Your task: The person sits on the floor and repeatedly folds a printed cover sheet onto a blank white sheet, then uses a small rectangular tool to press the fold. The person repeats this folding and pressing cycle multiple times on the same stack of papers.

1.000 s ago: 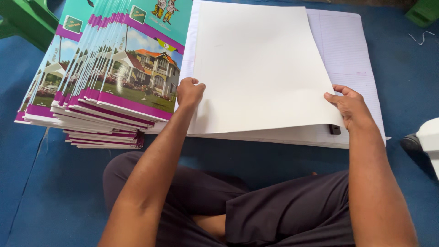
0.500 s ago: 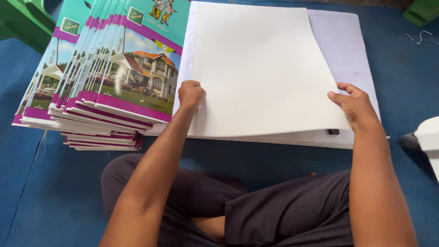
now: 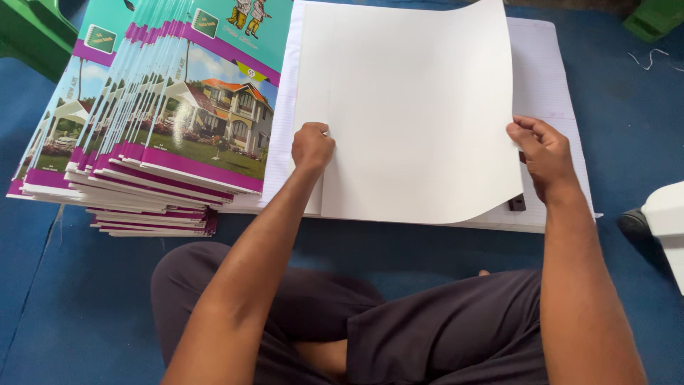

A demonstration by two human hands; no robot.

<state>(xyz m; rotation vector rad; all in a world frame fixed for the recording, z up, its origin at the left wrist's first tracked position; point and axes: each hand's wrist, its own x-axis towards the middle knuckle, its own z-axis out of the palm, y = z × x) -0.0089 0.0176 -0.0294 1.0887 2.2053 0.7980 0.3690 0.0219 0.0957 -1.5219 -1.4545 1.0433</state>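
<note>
A large white sheet of card (image 3: pixel 417 107) is curling up off a stack of ruled white paper (image 3: pixel 545 78) on the blue floor. My right hand (image 3: pixel 545 153) grips the sheet's right edge and lifts it towards the left. My left hand (image 3: pixel 312 146) is a closed fist that presses down on the sheet near its left fold line. To the left lies a fanned stack of exercise books (image 3: pixel 153 135) with teal and purple covers showing a house picture.
My crossed legs in dark trousers (image 3: pixel 399 328) fill the foreground. A small black object (image 3: pixel 517 203) lies under the lifted sheet's corner. A white object (image 3: pixel 666 228) sits at the right edge, with green plastic things (image 3: pixel 28 32) at the top corners.
My right hand has moved left and up with the sheet's edge, so the sheet now curls further over and bares more ruled paper. My left fist stays in place.
</note>
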